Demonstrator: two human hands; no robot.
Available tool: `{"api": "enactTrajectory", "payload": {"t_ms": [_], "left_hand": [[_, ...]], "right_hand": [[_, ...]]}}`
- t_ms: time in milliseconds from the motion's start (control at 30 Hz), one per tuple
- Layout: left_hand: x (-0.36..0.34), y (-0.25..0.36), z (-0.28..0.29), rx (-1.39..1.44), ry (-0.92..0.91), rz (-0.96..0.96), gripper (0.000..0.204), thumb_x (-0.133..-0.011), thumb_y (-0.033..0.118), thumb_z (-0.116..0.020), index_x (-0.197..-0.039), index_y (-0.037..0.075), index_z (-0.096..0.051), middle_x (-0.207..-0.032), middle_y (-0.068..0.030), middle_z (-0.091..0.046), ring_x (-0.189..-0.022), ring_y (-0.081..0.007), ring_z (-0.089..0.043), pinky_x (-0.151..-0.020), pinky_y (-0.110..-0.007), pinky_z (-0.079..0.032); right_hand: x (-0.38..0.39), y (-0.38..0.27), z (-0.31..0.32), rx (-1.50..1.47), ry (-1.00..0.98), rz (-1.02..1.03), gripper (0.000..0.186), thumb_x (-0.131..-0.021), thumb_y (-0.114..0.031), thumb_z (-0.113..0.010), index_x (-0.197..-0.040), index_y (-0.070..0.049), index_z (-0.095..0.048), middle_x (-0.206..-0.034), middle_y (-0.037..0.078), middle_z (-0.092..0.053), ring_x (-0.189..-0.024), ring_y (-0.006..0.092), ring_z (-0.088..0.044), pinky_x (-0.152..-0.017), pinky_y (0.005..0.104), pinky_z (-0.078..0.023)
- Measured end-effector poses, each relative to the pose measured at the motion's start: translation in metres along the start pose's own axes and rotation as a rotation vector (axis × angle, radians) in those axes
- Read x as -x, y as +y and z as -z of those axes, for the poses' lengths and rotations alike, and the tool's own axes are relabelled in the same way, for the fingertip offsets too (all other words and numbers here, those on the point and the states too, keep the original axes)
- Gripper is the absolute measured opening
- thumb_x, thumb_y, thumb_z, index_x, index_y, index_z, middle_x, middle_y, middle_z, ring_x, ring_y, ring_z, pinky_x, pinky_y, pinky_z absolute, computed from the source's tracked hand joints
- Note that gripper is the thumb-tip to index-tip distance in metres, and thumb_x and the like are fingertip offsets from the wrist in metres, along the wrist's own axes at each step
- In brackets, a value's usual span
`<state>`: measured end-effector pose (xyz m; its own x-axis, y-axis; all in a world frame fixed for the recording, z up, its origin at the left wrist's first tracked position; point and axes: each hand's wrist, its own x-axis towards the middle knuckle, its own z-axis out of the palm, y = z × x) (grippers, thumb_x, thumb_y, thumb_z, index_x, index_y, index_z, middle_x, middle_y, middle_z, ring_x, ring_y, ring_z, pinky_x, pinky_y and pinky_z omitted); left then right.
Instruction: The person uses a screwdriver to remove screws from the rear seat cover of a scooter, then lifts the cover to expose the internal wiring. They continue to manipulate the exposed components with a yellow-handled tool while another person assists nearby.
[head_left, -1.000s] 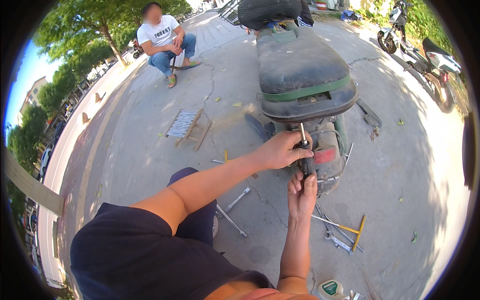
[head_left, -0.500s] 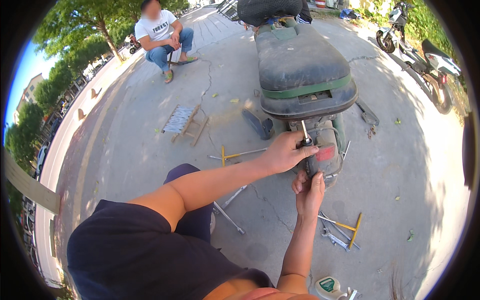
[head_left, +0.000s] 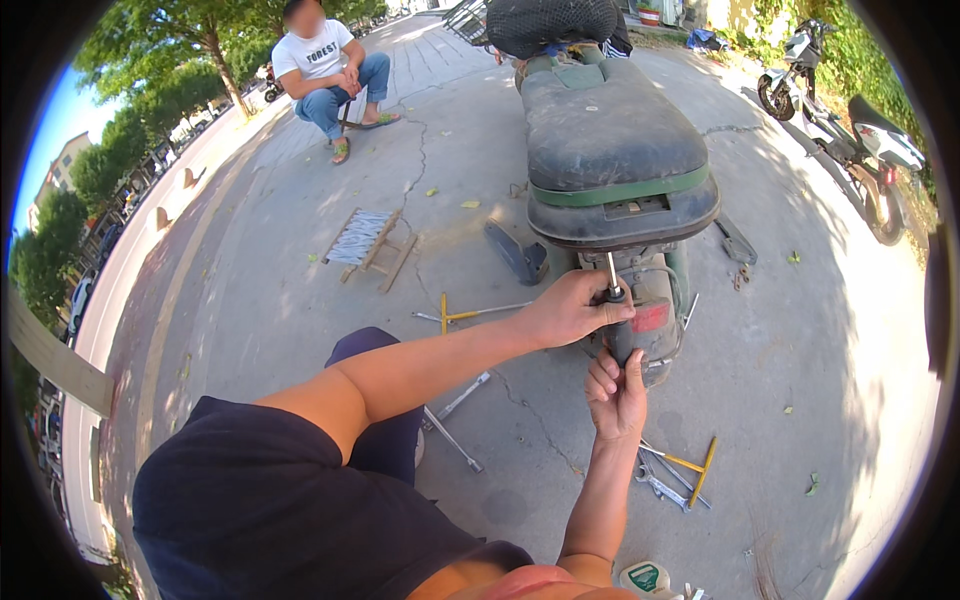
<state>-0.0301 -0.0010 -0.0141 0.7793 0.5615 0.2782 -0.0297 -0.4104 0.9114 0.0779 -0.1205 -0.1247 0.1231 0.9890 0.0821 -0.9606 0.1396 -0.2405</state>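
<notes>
My left hand [head_left: 587,310] grips the upper end of a black cylinder [head_left: 621,333] with a steel rod [head_left: 611,270] rising from it toward the underside of the scooter's dusty black seat [head_left: 615,130]. Lower down, the fingers of my right hand [head_left: 618,398] are closed round the same cylinder's bottom end. Behind both hands is the scooter's dirty rear [head_left: 665,355], with a red reflector [head_left: 650,318] and green body panels [head_left: 676,270]. Where the rod's top meets the scooter is too small to make out.
A person [head_left: 320,75] squats at upper left beyond a small folding stool [head_left: 365,243]. Yellow-handled T-wrenches [head_left: 707,470], spanners [head_left: 662,487], a cross wrench [head_left: 452,445], loose dark panels [head_left: 515,255] and a white container [head_left: 643,577] lie on the ground. Another scooter [head_left: 840,140] stands at right.
Both my hands and the cylinder have shifted slightly right in the picture and stay clasped. The scooter and surroundings also shift a little as the view moves.
</notes>
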Motion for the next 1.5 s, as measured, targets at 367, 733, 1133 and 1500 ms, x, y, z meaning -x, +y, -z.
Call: {"api": "enactTrajectory", "payload": {"t_ms": [367, 733, 1133, 1500], "left_hand": [[0.006, -0.005, -0.005, -0.195, 0.139, 0.048, 0.030, -0.091, 0.029, -0.071, -0.089, -0.001, -0.065, -0.071, -0.0021, -0.060, -0.066, -0.0074, -0.052, -0.060, -0.028, -0.044], [0.004, -0.005, -0.004, -0.124, 0.056, -0.015, 0.035, -0.092, 0.032, -0.070, -0.089, -0.002, -0.060, -0.069, -0.0095, -0.058, -0.065, -0.0140, -0.053, -0.062, -0.032, -0.045], [0.012, -0.001, -0.001, -0.156, 0.067, -0.007, 0.030, -0.093, 0.029, -0.069, -0.105, 0.004, -0.059, -0.084, -0.0028, -0.058, -0.075, -0.0112, -0.053, -0.068, -0.029, -0.046], [0.006, -0.008, 0.003, -0.239, 0.034, -0.093, 0.026, -0.097, 0.027, -0.063, -0.102, 0.004, -0.055, -0.080, -0.0068, -0.057, -0.074, -0.0165, -0.054, -0.070, -0.033, -0.045]], "right_hand": [[-0.008, 0.031, -0.008, 0.283, -0.013, 0.359, 0.041, -0.102, -0.037, -0.053, -0.122, -0.002, -0.048, -0.091, 0.004, -0.046, -0.074, 0.0118, -0.041, -0.063, 0.0248, -0.038], [0.001, -0.018, 0.005, -0.129, 0.008, -0.251, 0.057, -0.103, -0.048, -0.045, -0.116, 0.007, -0.056, -0.066, -0.003, -0.038, -0.049, 0.0046, -0.029, -0.038, 0.0186, -0.022], [-0.001, 0.008, 0.002, 0.130, 0.045, 0.080, 0.039, -0.100, -0.030, -0.059, -0.126, -0.002, -0.053, -0.088, 0.006, -0.054, -0.075, 0.0134, -0.046, -0.063, 0.0278, -0.040], [-0.005, 0.040, -0.016, 0.208, 0.171, 0.373, 0.043, -0.101, -0.027, -0.057, -0.135, -0.001, -0.049, -0.105, 0.009, -0.060, -0.085, 0.0136, -0.053, -0.072, 0.0292, -0.046]]}}
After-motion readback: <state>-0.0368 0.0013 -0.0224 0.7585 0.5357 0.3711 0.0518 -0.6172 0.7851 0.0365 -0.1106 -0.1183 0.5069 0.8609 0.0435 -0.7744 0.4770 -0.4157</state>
